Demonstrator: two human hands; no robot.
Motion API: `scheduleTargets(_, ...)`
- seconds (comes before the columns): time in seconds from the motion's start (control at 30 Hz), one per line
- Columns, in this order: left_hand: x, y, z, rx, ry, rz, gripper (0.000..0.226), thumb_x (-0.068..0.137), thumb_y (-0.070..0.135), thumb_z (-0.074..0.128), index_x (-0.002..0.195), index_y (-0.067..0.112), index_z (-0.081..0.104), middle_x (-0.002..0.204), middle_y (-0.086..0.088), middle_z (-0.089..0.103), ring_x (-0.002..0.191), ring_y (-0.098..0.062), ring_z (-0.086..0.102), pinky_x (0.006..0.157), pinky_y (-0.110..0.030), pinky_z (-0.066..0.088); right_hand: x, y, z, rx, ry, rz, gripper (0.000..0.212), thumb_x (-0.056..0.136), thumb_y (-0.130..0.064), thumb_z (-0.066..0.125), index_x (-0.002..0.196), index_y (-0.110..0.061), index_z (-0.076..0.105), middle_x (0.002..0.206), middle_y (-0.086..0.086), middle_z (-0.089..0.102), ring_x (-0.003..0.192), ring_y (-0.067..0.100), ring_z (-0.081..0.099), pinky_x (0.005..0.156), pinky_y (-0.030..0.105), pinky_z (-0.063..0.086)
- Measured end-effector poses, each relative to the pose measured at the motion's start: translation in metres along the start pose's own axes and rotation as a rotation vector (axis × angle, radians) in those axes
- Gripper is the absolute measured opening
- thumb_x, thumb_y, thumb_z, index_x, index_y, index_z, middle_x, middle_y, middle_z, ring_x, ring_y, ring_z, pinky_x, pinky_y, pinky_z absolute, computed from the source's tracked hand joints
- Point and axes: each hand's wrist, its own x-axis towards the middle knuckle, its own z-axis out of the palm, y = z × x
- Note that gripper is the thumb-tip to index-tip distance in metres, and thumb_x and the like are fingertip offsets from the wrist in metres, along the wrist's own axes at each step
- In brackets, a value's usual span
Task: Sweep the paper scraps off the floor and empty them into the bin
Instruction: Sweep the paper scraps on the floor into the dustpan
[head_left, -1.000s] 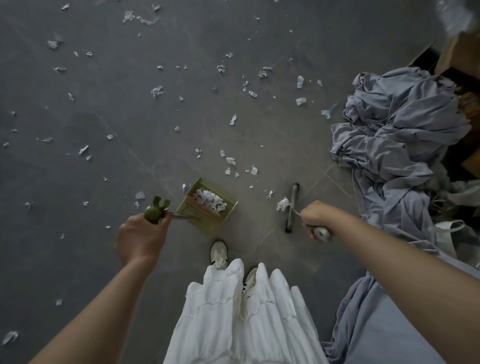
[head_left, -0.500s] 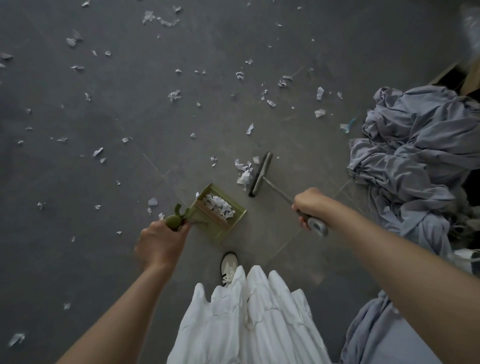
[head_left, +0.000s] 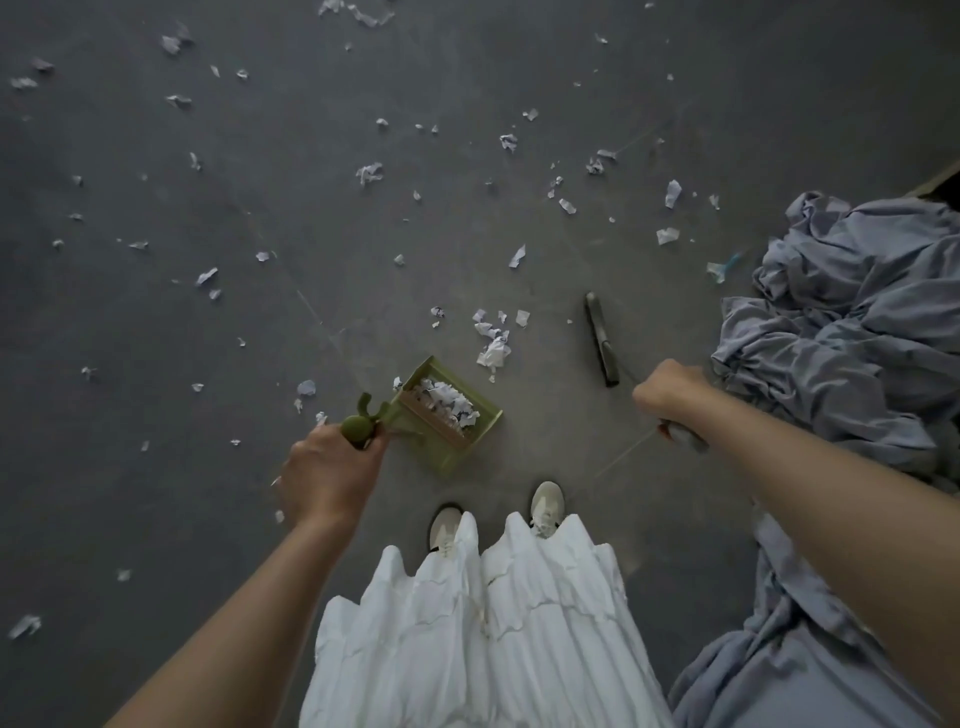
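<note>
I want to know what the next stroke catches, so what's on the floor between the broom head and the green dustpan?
In the head view, a small clump of paper scraps lies between the broom head and the green dustpan.

A small olive-green plastic dustpan (head_left: 451, 415) on a long handle sits on the grey floor, holding a heap of white paper. Just beyond its mouth lies a small pile of crumpled white paper scraps (head_left: 493, 340); many more are scattered across the floor. A dark, narrow broom head (head_left: 601, 338) stands well right of the pile.
</note>
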Motion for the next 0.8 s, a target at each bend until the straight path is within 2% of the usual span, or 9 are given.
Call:
scheduleTargets(0.1,-0.008,0.016,0.006,0.004,0.008,-0.028,0.053,0.087,0.055,0.063,0.086,0.003,0.07,0.085,-0.023,0.068,0.088,-0.044,0.065,0.067,-0.037,0.042,0.014,0.0,-0.009,-0.022,-0.029,-0.077,0.02,0.085,-0.008,0.045,0.071,0.001,0.056,0.049,0.014,0.057,0.036,0.021,0.052,0.04,0.021,0.041)
scheduleTargets(0.3,-0.027,0.053,0.019,-0.001,0.029,-0.079,0.057,0.087,0.055,0.063,0.09,-0.001,0.069,0.091,-0.024,0.069,0.093,-0.044,0.065,0.071,-0.04,0.047,0.027,-0.001,-0.012,-0.204,-0.031,-0.292,0.013,0.085,-0.013,0.049,0.076,-0.005,0.053,0.075,0.013,0.057,0.057,0.03,0.066,0.056,0.035,0.056)
scheduleTargets(0.4,-0.032,0.063,0.02,0.002,0.04,-0.075,0.056,0.087,0.055,0.064,0.09,-0.001,0.068,0.094,-0.025,0.068,0.094,-0.044,0.065,0.073,-0.042,0.049,0.02,0.0,-0.01,-0.39,-0.046,-0.397,0.007,0.085,-0.016,0.05,0.083,-0.011,0.054,0.074,0.008,0.057,0.058,0.025,0.065,0.057,0.029,0.053)
scheduleTargets(0.5,-0.036,0.065,0.019,0.017,0.043,-0.089,0.056,0.087,0.057,0.064,0.09,0.001,0.067,0.094,-0.023,0.068,0.093,-0.043,0.065,0.071,-0.04,0.048,0.008,0.001,-0.004,-0.521,-0.097,-0.476,0.008,0.086,-0.019,0.05,0.094,-0.016,0.051,0.088,0.007,0.053,0.085,0.029,0.066,0.067,0.029,0.049)
scheduleTargets(0.53,-0.036,0.066,0.019,0.016,0.044,-0.094,0.056,0.087,0.057,0.064,0.09,0.001,0.067,0.094,-0.023,0.068,0.093,-0.043,0.065,0.072,-0.041,0.048,0.002,0.001,-0.001,-0.551,-0.113,-0.498,0.008,0.086,-0.019,0.05,0.094,-0.017,0.05,0.09,0.007,0.051,0.085,0.029,0.064,0.068,0.03,0.049)
scheduleTargets(0.6,-0.036,0.065,0.019,0.013,0.04,-0.095,0.057,0.087,0.057,0.064,0.091,0.0,0.066,0.096,-0.024,0.068,0.094,-0.043,0.066,0.076,-0.043,0.051,-0.009,0.001,0.004,-0.579,-0.136,-0.519,0.005,0.086,-0.018,0.049,0.09,-0.016,0.05,0.081,0.005,0.049,0.072,0.027,0.059,0.063,0.028,0.048)
scheduleTargets(0.67,-0.036,0.064,0.019,0.011,0.033,-0.096,0.058,0.087,0.057,0.064,0.093,-0.001,0.066,0.097,-0.025,0.068,0.095,-0.044,0.066,0.078,-0.045,0.052,-0.019,0.001,0.004,-0.557,-0.153,-0.506,0.006,0.086,-0.015,0.046,0.084,-0.012,0.051,0.073,0.006,0.05,0.054,0.023,0.057,0.05,0.024,0.045)
scheduleTargets(0.73,-0.037,0.06,0.017,0.002,0.027,-0.095,0.057,0.086,0.057,0.064,0.092,0.0,0.067,0.097,-0.025,0.069,0.095,-0.044,0.065,0.078,-0.045,0.052,-0.027,-0.001,-0.005,-0.503,-0.162,-0.473,0.011,0.086,-0.014,0.044,0.077,-0.011,0.05,0.074,0.009,0.053,0.043,0.021,0.055,0.04,0.02,0.041)
scheduleTargets(0.8,-0.038,0.054,0.016,-0.026,0.025,-0.093,0.056,0.086,0.057,0.065,0.09,0.001,0.067,0.095,-0.025,0.069,0.094,-0.044,0.066,0.077,-0.044,0.051,-0.031,-0.005,-0.015,-0.46,-0.156,-0.438,0.013,0.087,-0.014,0.044,0.074,-0.011,0.047,0.079,0.01,0.052,0.041,0.021,0.052,0.038,0.017,0.039)
